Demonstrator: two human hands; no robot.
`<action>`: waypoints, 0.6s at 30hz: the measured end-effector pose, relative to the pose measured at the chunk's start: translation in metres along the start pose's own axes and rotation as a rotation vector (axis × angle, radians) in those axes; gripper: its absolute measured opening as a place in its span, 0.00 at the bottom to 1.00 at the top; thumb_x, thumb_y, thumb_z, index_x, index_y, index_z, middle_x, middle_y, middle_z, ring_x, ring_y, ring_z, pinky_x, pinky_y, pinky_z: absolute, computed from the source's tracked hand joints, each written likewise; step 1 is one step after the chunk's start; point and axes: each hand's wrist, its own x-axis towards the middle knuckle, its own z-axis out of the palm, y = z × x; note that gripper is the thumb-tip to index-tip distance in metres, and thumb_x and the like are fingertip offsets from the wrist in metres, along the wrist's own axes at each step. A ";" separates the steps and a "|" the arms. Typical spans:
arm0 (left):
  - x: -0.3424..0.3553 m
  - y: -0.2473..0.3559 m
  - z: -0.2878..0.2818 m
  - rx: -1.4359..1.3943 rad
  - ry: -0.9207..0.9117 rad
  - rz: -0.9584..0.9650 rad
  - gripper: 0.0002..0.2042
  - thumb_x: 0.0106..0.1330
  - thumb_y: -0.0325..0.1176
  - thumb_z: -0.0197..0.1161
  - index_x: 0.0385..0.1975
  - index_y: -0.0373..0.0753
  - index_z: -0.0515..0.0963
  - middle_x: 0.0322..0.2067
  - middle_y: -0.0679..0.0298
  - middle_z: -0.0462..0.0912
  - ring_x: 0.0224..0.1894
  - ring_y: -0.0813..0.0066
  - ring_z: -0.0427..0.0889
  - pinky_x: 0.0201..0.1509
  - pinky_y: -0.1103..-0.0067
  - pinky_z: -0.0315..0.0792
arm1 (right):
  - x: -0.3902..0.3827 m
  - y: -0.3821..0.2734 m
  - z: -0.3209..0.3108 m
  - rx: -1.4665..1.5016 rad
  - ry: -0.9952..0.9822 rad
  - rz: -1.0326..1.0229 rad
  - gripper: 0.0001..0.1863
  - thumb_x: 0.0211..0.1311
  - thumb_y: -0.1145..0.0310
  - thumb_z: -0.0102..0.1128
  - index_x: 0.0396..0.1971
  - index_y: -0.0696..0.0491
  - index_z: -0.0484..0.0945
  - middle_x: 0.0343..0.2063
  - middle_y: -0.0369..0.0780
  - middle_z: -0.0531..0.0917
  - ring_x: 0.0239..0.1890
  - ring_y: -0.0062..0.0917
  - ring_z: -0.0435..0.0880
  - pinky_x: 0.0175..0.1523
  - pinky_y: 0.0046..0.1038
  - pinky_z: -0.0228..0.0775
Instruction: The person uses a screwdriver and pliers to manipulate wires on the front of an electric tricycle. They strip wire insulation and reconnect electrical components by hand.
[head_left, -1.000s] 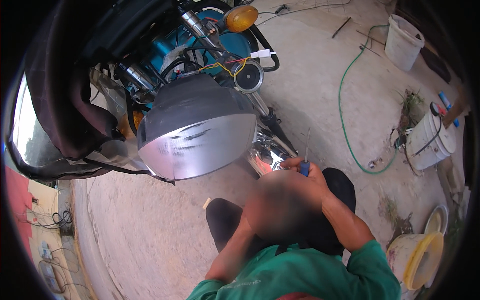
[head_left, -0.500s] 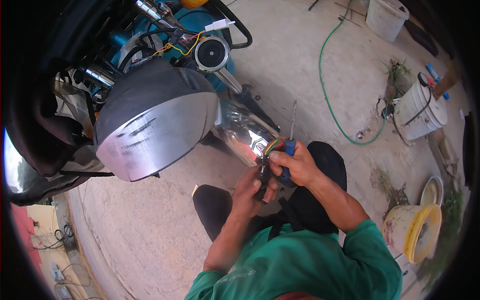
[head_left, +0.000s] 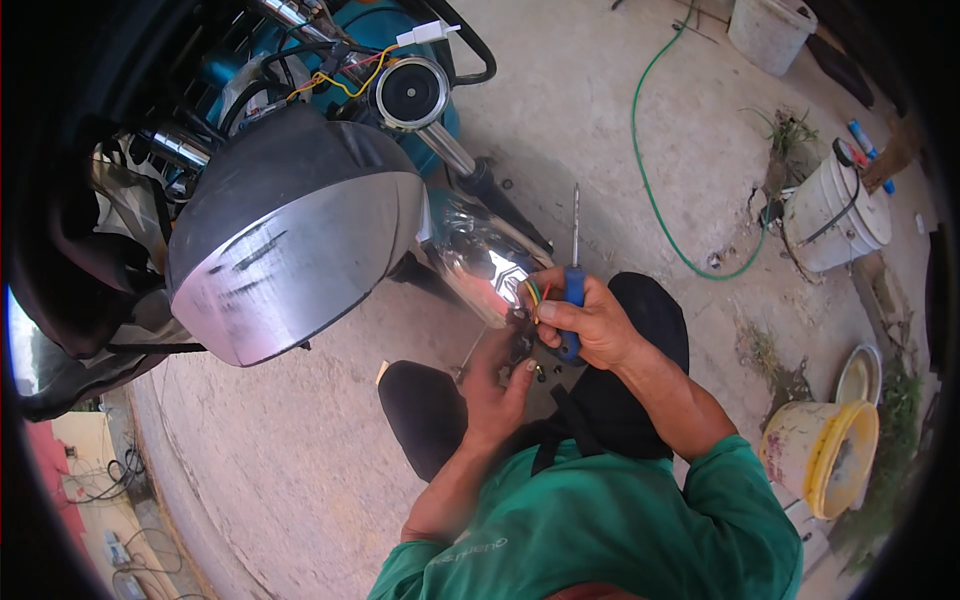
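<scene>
My right hand [head_left: 590, 320] grips a blue-handled screwdriver [head_left: 574, 285], blade upward, and short coloured wires [head_left: 536, 298]. My left hand [head_left: 492, 390] is just below and left, its fingers smeared by motion, near a dark part [head_left: 520, 338] that is too unclear to name; whether it holds it I cannot tell. Beyond my hands is a shiny chrome piece [head_left: 500, 270] beside the motorcycle's fork [head_left: 450, 150]. A grey headlamp housing [head_left: 290, 240] is at upper left, with loose yellow wires and a white connector [head_left: 425, 33] above it.
My bent knees [head_left: 645, 310] frame my hands. On the concrete floor [head_left: 560, 120] at right lie a green hose [head_left: 640, 150], white buckets [head_left: 830, 210], a yellow-rimmed bucket [head_left: 790, 440] and a round basin [head_left: 858, 372]. Black fabric [head_left: 80, 270] hangs at far left, above cables [head_left: 120, 470].
The motorcycle and floor have shifted left and up in the view. Since half a second ago my left hand's thumb has come away from the dark part, while my right hand keeps hold of the screwdriver.
</scene>
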 end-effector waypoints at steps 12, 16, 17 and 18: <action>0.032 0.064 -0.031 0.060 -0.088 0.064 0.19 0.64 0.34 0.66 0.53 0.30 0.78 0.50 0.54 0.80 0.54 0.62 0.79 0.60 0.71 0.72 | -0.010 -0.002 0.007 -0.257 -0.148 0.046 0.36 0.53 0.77 0.74 0.64 0.60 0.71 0.33 0.32 0.79 0.36 0.15 0.77 0.42 0.18 0.70; 0.036 0.066 -0.028 0.044 -0.040 0.059 0.14 0.60 0.25 0.69 0.47 0.32 0.81 0.44 0.56 0.83 0.49 0.64 0.81 0.54 0.72 0.74 | -0.010 -0.008 0.014 -0.237 -0.182 0.099 0.39 0.51 0.79 0.73 0.66 0.60 0.69 0.31 0.32 0.77 0.36 0.15 0.77 0.42 0.20 0.71; 0.036 0.063 -0.028 0.044 -0.035 0.057 0.14 0.60 0.25 0.69 0.47 0.32 0.81 0.44 0.56 0.83 0.49 0.64 0.81 0.54 0.72 0.74 | -0.009 -0.008 0.014 -0.251 -0.192 0.100 0.39 0.51 0.79 0.73 0.66 0.60 0.68 0.30 0.32 0.77 0.36 0.15 0.77 0.42 0.20 0.71; 0.036 0.058 -0.026 -0.069 -0.018 0.096 0.12 0.60 0.23 0.68 0.45 0.32 0.82 0.44 0.57 0.83 0.48 0.65 0.82 0.53 0.73 0.74 | -0.009 -0.006 0.012 -0.251 -0.192 0.102 0.39 0.51 0.79 0.73 0.66 0.60 0.68 0.30 0.32 0.77 0.36 0.15 0.77 0.42 0.20 0.71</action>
